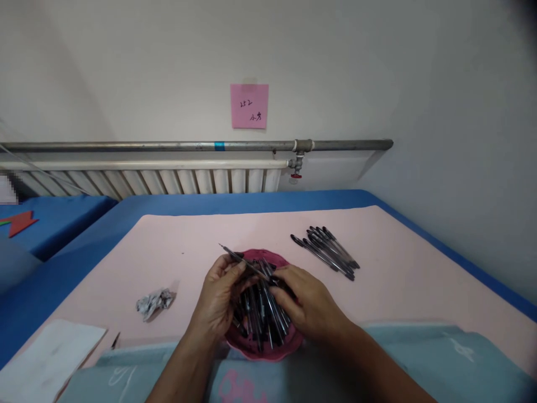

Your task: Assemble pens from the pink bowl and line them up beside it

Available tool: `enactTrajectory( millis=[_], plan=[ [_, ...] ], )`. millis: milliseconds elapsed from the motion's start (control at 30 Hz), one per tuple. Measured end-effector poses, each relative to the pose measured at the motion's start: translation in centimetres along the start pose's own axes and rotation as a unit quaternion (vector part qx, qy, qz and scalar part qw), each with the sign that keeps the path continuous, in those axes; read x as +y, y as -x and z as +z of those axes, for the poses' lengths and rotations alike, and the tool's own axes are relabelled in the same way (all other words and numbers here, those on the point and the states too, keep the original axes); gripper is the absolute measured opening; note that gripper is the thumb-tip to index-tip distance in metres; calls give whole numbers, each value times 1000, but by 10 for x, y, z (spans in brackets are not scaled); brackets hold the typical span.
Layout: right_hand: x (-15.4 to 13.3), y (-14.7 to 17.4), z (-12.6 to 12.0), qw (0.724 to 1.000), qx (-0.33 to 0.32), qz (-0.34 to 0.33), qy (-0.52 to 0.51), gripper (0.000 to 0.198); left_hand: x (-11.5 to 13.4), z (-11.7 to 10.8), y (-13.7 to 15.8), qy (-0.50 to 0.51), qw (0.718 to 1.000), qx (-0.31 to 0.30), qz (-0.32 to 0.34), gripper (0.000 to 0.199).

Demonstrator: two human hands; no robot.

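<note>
Above a pink bowl (262, 354) full of pen parts, my two hands have a slim ballpoint pen (254, 267) between them. Its bare tip points up and to the left. The fingers of my left hand (220, 291) are closed around the tip half. My right hand (308, 294) pinches the other end, where something dark shows between thumb and fingers; whether it is a cap cannot be made out. Clear barrels and black pieces (266, 313) lie loosely in the bowl, partly hidden by my hands.
Several capped black pens (329, 252) lie in a bunch on the pink table sheet (411, 263), right of the bowl. Crumpled paper (155, 302), a small dark pointed piece (115, 340) and a white sheet (50, 355) are at left. Behind stand a radiator (201, 182) and pipe.
</note>
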State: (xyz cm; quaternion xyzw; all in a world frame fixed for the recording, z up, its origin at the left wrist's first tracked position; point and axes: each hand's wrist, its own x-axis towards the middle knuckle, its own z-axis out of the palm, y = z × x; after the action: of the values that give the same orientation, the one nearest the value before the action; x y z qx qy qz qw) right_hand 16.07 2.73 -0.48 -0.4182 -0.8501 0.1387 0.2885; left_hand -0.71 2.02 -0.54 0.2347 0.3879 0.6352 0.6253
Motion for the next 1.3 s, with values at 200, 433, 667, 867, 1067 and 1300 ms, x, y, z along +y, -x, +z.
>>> enactTrajectory(
  millis=[200,433,667,867,1067,1300],
  plan=[
    [0,0,2,1000,-26,-6,7,11,0,2,2,-13,1000,4,0,19],
    [17,-5,-19,995,77,40,-42,16,7,-2,0,-21,999,30,8,20],
    [36,2,-15,991,-36,31,126,20,4,2,2,-37,999,13,-29,25],
    [31,5,-4,981,-92,30,169,23,4,6,6,-25,999,-11,-42,23],
    [28,2,-11,994,-43,47,84,20,3,5,8,-53,997,-16,-55,22],
    [14,-8,-24,917,173,207,-293,11,-6,6,12,-163,981,-65,-82,32]
  ],
)
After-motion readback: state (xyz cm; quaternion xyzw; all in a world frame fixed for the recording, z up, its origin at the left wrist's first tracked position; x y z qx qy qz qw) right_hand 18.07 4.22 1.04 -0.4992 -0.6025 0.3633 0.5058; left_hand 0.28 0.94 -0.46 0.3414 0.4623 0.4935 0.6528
